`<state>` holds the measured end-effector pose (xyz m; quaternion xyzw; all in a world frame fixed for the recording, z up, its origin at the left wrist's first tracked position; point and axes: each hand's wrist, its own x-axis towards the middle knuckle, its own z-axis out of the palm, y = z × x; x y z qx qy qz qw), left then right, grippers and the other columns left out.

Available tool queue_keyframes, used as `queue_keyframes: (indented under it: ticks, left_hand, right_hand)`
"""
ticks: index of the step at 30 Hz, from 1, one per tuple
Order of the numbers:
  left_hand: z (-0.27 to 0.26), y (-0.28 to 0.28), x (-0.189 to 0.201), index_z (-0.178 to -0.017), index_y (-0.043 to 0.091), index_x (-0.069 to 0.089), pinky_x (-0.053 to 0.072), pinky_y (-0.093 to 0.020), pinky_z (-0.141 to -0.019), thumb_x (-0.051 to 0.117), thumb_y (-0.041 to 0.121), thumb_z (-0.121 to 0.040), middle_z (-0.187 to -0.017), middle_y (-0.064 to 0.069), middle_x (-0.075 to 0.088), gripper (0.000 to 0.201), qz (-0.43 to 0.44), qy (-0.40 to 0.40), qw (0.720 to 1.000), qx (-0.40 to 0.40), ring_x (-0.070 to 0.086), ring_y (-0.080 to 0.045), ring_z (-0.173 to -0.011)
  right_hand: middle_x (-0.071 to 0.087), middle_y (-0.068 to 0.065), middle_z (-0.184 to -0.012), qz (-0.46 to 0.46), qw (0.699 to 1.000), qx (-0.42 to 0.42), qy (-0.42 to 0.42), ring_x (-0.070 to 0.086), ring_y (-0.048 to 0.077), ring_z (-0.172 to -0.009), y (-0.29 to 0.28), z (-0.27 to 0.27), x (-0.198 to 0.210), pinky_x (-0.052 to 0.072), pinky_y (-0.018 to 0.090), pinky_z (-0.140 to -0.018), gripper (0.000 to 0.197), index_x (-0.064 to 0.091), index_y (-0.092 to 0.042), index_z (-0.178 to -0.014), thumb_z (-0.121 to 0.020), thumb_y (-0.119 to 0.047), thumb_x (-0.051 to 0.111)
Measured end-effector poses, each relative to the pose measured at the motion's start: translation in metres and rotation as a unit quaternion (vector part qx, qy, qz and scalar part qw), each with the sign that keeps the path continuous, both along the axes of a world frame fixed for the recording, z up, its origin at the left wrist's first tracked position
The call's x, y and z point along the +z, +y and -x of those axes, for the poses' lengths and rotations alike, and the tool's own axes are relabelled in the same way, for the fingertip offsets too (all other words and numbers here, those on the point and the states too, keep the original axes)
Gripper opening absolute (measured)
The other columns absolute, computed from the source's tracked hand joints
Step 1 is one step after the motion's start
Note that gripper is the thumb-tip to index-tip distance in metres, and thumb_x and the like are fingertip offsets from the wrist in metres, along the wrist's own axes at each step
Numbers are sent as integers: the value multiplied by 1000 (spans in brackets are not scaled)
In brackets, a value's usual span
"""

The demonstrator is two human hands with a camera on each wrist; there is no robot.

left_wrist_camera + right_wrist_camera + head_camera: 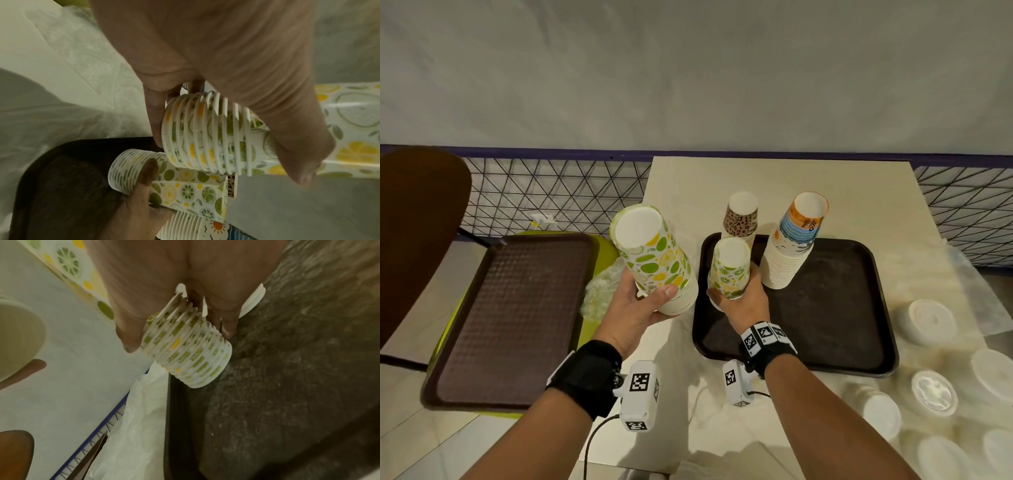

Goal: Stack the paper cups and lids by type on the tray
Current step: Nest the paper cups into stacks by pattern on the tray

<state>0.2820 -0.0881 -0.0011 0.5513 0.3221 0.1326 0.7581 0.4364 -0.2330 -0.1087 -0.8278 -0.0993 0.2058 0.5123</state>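
A pale cream table (pixel 791 178) stands against a plain grey wall, with black wire mesh running behind it, and on it we see a dark brown plastic tray (pixel 835 308). Our left hand (pixel 635 308) is raised over the gap beside the table's left edge, palm turned up, fingers and thumb curled around the rim end of a tall nested stack of lemon-and-lime printed paper cups (pixel 654 257), which leans up and away, bases uppermost. Our right hand (pixel 744 301) reaches over the tray's near-left part, knuckles up, fingers wrapped around a shorter stack of the same citrus-printed paper cups (pixel 731 270); in the right wrist view its rim end sits at the tray surface, though we cannot tell if it fully rests there. Behind it stands a stack of brown patterned paper cups (pixel 741 219), at the tray's far edge, and to the right a tall leaning stack of white cups topped by blue-and-orange printed ones (pixel 791 246). White plastic lids (pixel 931 318) lie scattered on the table right of the tray. A second brown tray (pixel 517 318) rests on a green seat at the left
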Motion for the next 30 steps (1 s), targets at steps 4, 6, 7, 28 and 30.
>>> queue_keyframes:
  ticks: [4, 6, 7, 28, 30]
  left_hand:
    - [-2, -1, 1, -134, 31, 53, 63, -45, -83, 87, 37, -60, -123, 11, 75, 81, -8, 4, 1000, -5, 71, -15, -117]
    - [-3, -2, 1, -134, 32, 52, 63, -44, -82, 86, 38, -61, -122, 13, 75, 81, -10, 5, 1000, -6, 71, -13, -116]
    - [-3, -2, 2, -136, 31, 52, 63, -44, -82, 86, 38, -61, -122, 12, 74, 83, -10, 6, 1000, -6, 71, -13, -116]
    - [-13, -26, 56, -138, 36, 53, 62, -36, -77, 82, 42, -67, -128, 9, 73, 77, -41, -5, 996, -84, 73, -14, -113]
    - [-15, -27, 60, -140, 35, 52, 62, -38, -78, 82, 43, -68, -131, 7, 72, 79, -43, 0, 994, -99, 72, -17, -115]
  right_hand:
    - [58, -1, -138, 10, 1000, 17, 11, 59, 21, -125, -1, -2, 4, 50, 36, -103, 106, 33, -29, -146, -60, -45, 93]
    - [56, 1, -140, 31, 999, 29, 12, 58, 22, -127, -3, -2, 10, 50, 38, -105, 110, 32, -26, -147, -58, -46, 93]
    - [54, 3, -142, 50, 998, 37, 10, 56, 25, -129, -5, 0, 14, 49, 41, -106, 114, 29, -25, -148, -56, -48, 91]
    - [34, -1, -144, -58, 955, 193, -216, 33, 8, -138, -21, 53, 155, 31, 21, -116, 91, 28, -9, -155, -82, -44, 69]
    - [36, -2, -143, -58, 961, 189, -194, 35, 10, -139, -19, 48, 157, 36, 29, -116, 96, 26, -13, -155, -78, -42, 76]
